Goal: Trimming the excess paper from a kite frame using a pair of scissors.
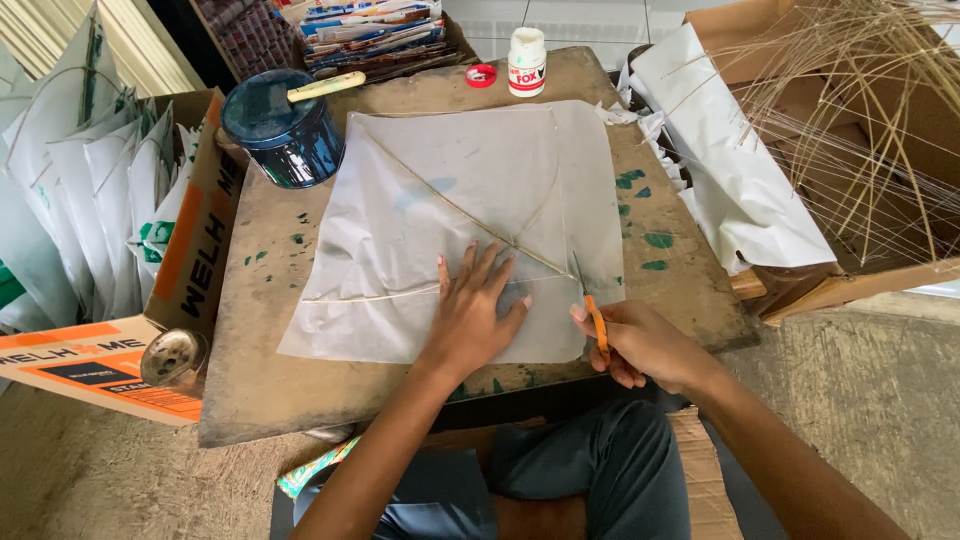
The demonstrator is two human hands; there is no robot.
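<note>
Right hand (640, 345) was clamped around orange-handled scissors (594, 312) at the near right edge of a translucent paper sheet (440, 210). Left hand (470, 315) lay flat, fingers spread, on the sheet. Behind stood a dark tin (283, 130) and white glue bottle (527, 62).

Hands on a paper kite at a low wooden table

Left hand (472, 312) presses flat on the translucent paper (430, 200); right hand (645, 345) grips orange-handled scissors (592, 305) at the sheet's edge, beside thin sticks (470, 215).
</note>
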